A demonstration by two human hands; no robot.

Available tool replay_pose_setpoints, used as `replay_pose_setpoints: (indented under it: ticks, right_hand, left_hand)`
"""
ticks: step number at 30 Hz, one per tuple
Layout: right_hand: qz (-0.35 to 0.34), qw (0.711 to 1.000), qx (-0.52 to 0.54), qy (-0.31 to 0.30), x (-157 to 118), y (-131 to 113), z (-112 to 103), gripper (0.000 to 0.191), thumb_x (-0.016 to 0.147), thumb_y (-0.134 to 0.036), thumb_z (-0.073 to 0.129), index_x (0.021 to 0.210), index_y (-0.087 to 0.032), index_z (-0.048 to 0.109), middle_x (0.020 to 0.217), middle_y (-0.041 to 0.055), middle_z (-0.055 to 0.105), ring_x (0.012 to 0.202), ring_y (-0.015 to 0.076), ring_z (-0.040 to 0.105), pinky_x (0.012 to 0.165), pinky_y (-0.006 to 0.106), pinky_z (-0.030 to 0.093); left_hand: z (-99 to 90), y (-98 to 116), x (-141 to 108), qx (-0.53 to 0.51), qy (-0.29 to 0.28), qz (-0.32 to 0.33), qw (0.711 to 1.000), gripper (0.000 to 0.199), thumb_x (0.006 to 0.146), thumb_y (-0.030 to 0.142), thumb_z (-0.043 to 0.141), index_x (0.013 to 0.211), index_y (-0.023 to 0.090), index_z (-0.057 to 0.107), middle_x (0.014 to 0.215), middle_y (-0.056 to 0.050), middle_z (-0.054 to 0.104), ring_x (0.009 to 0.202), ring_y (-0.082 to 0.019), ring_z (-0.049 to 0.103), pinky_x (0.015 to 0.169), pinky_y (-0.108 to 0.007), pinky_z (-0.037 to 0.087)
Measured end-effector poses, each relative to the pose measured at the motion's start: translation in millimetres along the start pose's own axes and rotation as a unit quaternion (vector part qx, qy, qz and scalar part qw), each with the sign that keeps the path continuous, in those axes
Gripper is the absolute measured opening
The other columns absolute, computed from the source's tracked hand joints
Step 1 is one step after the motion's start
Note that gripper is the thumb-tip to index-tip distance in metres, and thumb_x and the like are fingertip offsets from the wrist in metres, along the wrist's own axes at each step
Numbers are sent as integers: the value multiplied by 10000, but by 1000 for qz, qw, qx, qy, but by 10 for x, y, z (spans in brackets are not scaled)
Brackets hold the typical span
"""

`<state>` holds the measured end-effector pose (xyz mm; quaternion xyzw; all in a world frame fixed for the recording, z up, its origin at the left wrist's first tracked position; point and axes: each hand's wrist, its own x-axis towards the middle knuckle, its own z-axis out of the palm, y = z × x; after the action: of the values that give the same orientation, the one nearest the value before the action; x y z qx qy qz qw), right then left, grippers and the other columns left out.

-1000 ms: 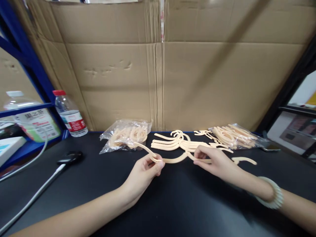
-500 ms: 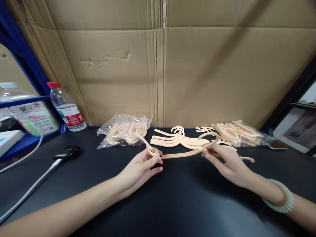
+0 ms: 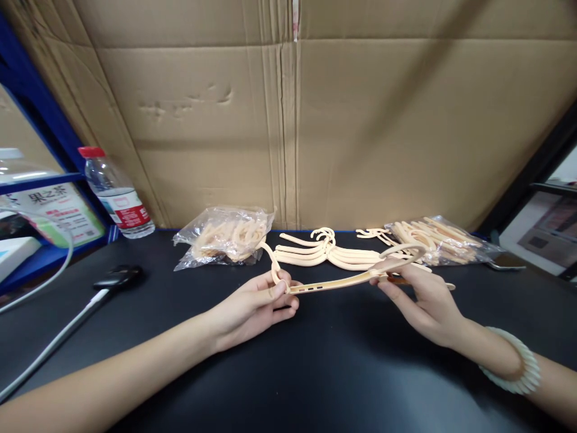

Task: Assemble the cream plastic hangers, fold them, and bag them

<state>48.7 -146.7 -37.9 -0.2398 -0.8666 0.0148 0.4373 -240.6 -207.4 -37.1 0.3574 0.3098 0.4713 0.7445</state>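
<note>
A beige plastic hanger (image 3: pixel 336 284) is held between both hands above the black table. My left hand (image 3: pixel 261 300) pinches its left end, where a curved end piece (image 3: pixel 273 264) points up and left. My right hand (image 3: pixel 419 294) grips the hanger near the middle, at the base of its hook (image 3: pixel 408 251); the fingers hide part of the joint. The right end of the hanger shows beyond the fingers. Behind it lies a stack of beige hangers (image 3: pixel 347 258) with their hooks together.
Clear plastic bags of beige parts lie at the back left (image 3: pixel 225 237) and back right (image 3: pixel 435 240). On the left are a red-capped bottle (image 3: pixel 124 201), a black device (image 3: pixel 118 278) with a white cable, and a blue frame (image 3: pixel 67 141). Cardboard (image 3: pixel 202 132) stands behind.
The hanger has turned, so slots now show on its left arm. The left end piece stands steeper, and the hook has tilted to the right. Both hands keep hold.
</note>
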Motion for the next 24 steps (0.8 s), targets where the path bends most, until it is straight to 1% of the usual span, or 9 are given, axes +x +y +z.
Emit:
replay_pose_setpoints:
  ticks: [4,8,16,19,22,24]
  right_hand:
    - [0,1000,-7,15,-17,-5,23,118,909,-187,522,986,-235,596,850,53,708,760,205,685,686,306,554]
    - [-12,999,-22,23,-24,-14,26,139,901,-185,523,994,-245,606,881,62,716,811,224,694,742,327,561]
    - [-44,998,-33,19,-20,-21,34,184,905,-131,518,1039,-234,594,911,74,707,865,217,689,755,320,566]
    - [-47,998,-27,18,-18,-27,44,198,906,-127,513,1050,-233,599,915,73,706,878,220,689,758,326,568]
    - [-43,999,-23,14,-25,-30,54,202,909,-128,506,1048,-236,606,924,72,709,892,225,691,778,336,569]
    - [-43,999,-18,16,-35,-37,60,197,910,-125,506,1033,-240,608,931,69,714,901,225,692,793,338,569]
  left_hand:
    - [3,3,-1,6,0,4,1000,295,703,229,841,823,169,578,845,-9,628,745,-123,613,771,-276,456]
    - [-11,-1,2,16,-8,3,1000,275,725,232,825,801,165,568,756,1,600,729,-120,604,758,-266,448]
    - [-11,-3,2,14,-4,5,1000,272,716,247,831,798,165,585,742,-5,616,721,-125,601,762,-267,444]
    - [-15,-4,0,23,-8,14,1000,253,713,242,830,777,157,601,715,2,599,687,-113,575,716,-244,432]
    - [-6,-1,-5,30,-3,15,999,271,674,246,856,727,144,610,665,13,570,627,-92,529,654,-215,406]
    - [11,2,-10,36,9,13,999,299,636,257,879,703,136,614,651,13,569,620,-91,521,648,-213,401]
